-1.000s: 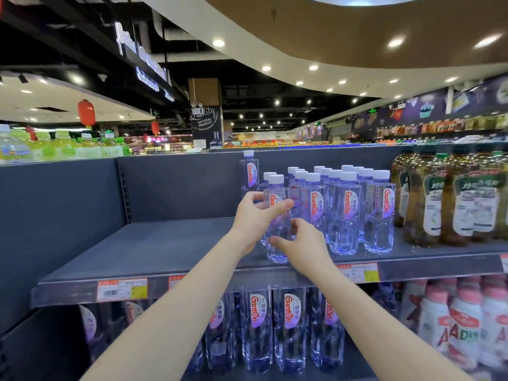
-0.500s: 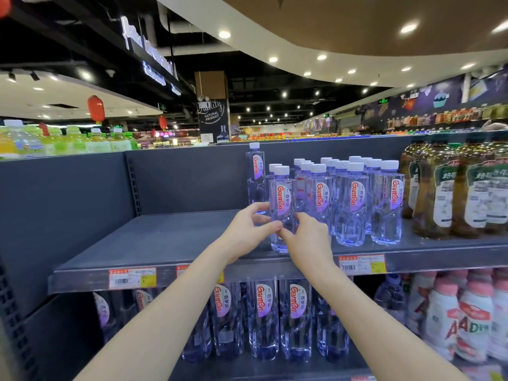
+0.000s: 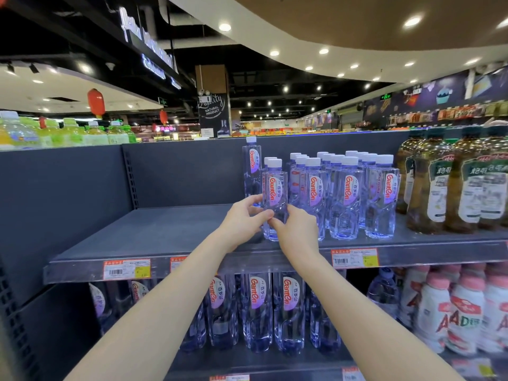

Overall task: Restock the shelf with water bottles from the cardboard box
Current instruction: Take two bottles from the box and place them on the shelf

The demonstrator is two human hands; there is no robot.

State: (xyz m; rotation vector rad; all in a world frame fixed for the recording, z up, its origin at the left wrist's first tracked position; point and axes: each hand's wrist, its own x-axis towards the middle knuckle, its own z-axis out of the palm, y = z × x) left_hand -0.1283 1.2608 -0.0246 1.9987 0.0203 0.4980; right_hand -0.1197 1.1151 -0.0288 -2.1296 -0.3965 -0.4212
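A clear water bottle (image 3: 275, 188) with a white cap and a red-lettered label stands near the front edge of the grey shelf (image 3: 154, 235). My left hand (image 3: 242, 218) grips its lower body from the left, and my right hand (image 3: 298, 232) grips it from the right; my fingertips meet in front of the bottle. Rows of the same bottles (image 3: 346, 193) stand just to its right. One taller bottle (image 3: 251, 166) stands behind it by the back panel. The cardboard box is out of view.
The left half of the shelf is bare. Brown tea bottles (image 3: 450, 185) fill its right end. On the shelf below stand tall water bottles (image 3: 258, 309) and pink-capped milk drinks (image 3: 464, 312). Price tags (image 3: 126, 269) line the shelf edge.
Both hands slid down from the bottle's middle to its lower body. The label now faces forward, uncovered. The camera tilted up slightly.
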